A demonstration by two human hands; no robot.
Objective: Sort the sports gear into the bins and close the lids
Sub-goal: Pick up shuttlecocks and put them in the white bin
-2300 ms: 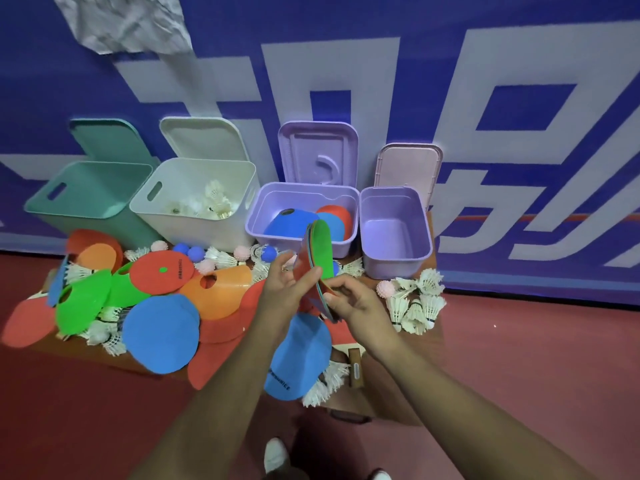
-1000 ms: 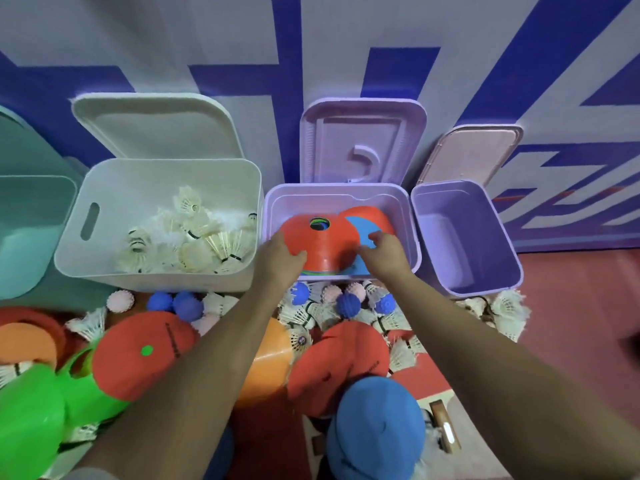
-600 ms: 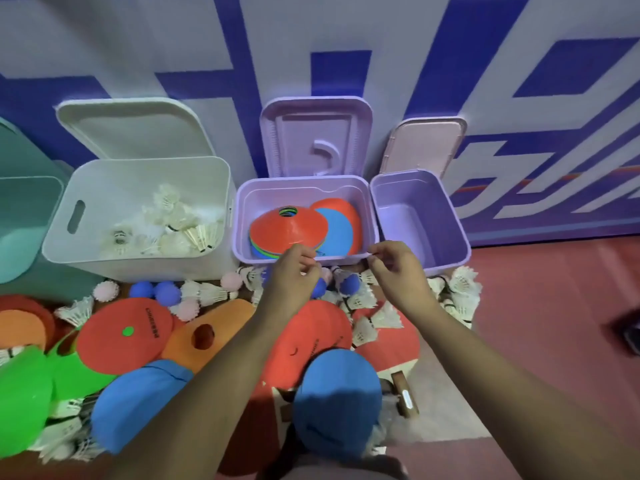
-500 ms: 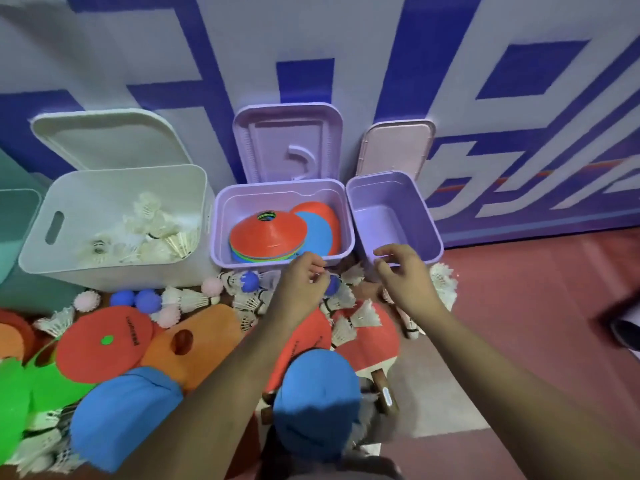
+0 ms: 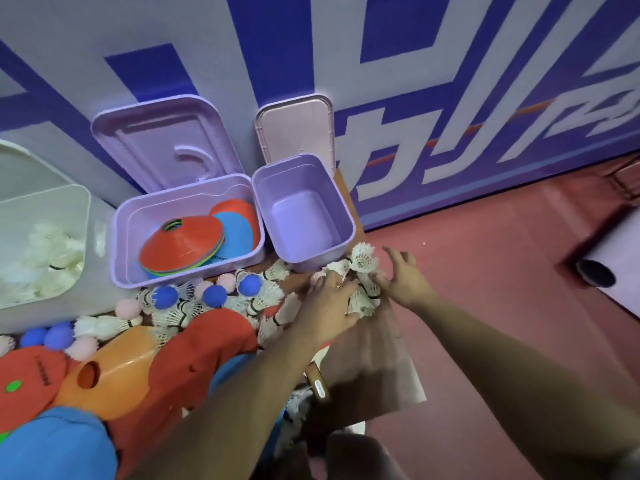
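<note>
Left grip (image 5: 329, 301) curls its fingers down over a heap of shuttlecocks (image 5: 362, 261) at the right edge of the desk (image 5: 374, 358). The right grip (image 5: 405, 282), fingers spread and only lightly bent, presses against the same heap from the other side, cupping rather than clasping. How many either has firmly in hold cannot be told. The heap lies just in front of the small purple bin (image 5: 341, 220), which stands bare inside, its pink lid (image 5: 294, 129) propped against the wall behind. Beside it, the wider purple bin (image 5: 119, 237) holds a stack of cones (image 5: 183, 240). At the desk's far left, a white bin (image 5: 45, 202) already holds more shuttlecocks. Blue balls (image 5: 247, 284), pink spiky balls (image 5: 124, 308) and loose cones (image 5: 114, 372) lie along the desk's front. The step in hand looks like gathering the shuttlecocks into one bundle. The next move likely calls for closing both palms gently round the feathers, lifting the lot and carrying it leftward to the white bin. Much sorting remains, and no lid is yet shut
</note>
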